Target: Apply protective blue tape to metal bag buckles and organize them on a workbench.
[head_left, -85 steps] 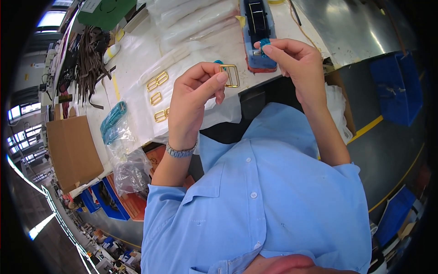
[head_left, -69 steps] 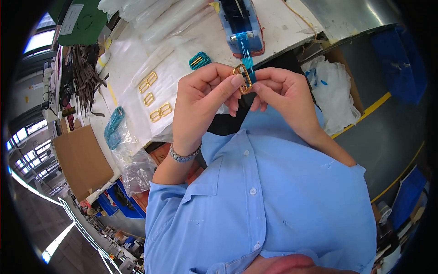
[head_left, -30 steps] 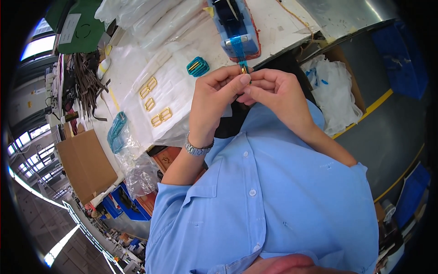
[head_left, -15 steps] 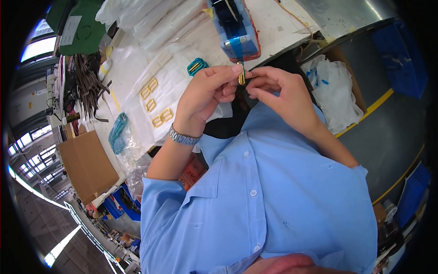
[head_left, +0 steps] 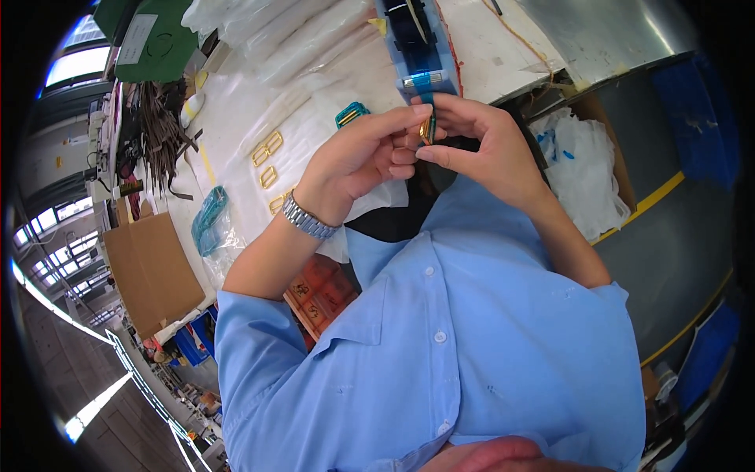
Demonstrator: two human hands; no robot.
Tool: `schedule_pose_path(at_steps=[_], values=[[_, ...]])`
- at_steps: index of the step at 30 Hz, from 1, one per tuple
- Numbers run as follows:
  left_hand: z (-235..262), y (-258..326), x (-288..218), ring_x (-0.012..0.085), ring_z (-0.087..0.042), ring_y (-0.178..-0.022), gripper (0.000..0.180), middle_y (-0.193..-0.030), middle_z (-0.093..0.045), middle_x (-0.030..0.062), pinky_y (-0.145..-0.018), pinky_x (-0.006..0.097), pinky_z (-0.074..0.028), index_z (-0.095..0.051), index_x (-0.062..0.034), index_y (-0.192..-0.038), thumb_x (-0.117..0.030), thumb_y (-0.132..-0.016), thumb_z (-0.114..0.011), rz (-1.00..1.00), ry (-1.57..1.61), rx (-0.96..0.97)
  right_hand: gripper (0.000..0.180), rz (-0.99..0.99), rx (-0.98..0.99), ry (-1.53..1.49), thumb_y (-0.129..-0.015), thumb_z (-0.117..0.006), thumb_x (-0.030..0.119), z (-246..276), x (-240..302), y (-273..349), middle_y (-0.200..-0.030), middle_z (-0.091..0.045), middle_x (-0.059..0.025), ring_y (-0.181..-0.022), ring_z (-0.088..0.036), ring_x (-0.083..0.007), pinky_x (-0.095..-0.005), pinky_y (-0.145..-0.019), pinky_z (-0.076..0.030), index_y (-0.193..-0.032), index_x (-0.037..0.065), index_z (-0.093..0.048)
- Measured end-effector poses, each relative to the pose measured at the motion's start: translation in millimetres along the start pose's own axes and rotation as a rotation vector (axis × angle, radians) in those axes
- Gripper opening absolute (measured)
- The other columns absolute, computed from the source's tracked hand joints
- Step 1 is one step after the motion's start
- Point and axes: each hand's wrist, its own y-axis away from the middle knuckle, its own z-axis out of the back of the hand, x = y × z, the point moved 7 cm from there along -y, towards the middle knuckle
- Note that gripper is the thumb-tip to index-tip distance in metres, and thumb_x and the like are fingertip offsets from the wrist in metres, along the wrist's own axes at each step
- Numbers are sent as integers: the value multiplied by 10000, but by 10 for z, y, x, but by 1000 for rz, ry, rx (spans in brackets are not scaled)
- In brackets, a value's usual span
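Note:
A small gold buckle (head_left: 426,132) is pinched between the thumb and fingers of my left hand (head_left: 346,161), which has a metal watch at its wrist. My right hand (head_left: 491,141) closes on the buckle from the other side, its thumb below and its index finger up by the blue tape (head_left: 425,88). The tape runs down from a blue tape dispenser (head_left: 447,77) onto the buckle. Left of my hands, several gold slide buckles (head_left: 267,149) lie on white plastic sheeting. A buckle wrapped in blue-green film (head_left: 351,114) lies beyond my left hand.
Clear plastic bags (head_left: 259,27) cover the far table. Dark straps (head_left: 161,126), a blue-green bundle in clear plastic (head_left: 209,219) and a cardboard sheet (head_left: 153,271) are at the left. A box with white plastic bags (head_left: 586,169) stands right of the table. A red crate (head_left: 321,295) is below.
The right fingers have closed in on the buckle, the index finger rising beside the tape. The buckle has tilted, and the blue tape now reaches down along it. The view has shifted slightly.

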Motion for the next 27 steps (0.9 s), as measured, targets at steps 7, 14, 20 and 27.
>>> schedule_pose_path(at_steps=[7, 14, 20, 27], values=[[-42, -15, -18, 70, -485, -609, 366, -728, -603, -36, -546, 239, -363, -733, -8, -987, -372, -1014, -751, -26, -135, -108, 472, -38, -115, -97, -967, -746, -19, 6, -33, 30, -1233, -747, -130, -1175, -701, -164, -297, -1050, -535, -1416, -79, -616], [-317, 666, -107, 106, -652, -766, 139, -933, -723, 41, -684, 271, -548, -730, -3, -1088, -49, -961, -765, -1075, -957, -475, 404, -116, -179, -189, -983, -771, 56, -39, 46, 52, -1203, -773, -137, -1108, -724, -137, -272, -995, -567, -1347, -82, -658], [-512, 648, 22, 235, -724, -789, 228, -977, -756, 147, -694, 309, -576, -736, 14, -1104, 81, -886, -751, -1444, -1047, -526, 392, -128, -205, -250, -988, -774, 74, -70, 126, 108, -1169, -781, -122, -1067, -711, -101, -247, -951, -570, -1326, -96, -668], [-544, 695, 116, 227, -717, -721, 142, -877, -750, 137, -642, 297, -552, -757, 11, -1034, 47, -898, -743, -1386, -1086, -490, 349, -238, -227, -236, -1018, -749, 133, -165, 119, 325, -1099, -784, -86, -1001, -703, -80, -223, -887, -546, -1293, -76, -694]])
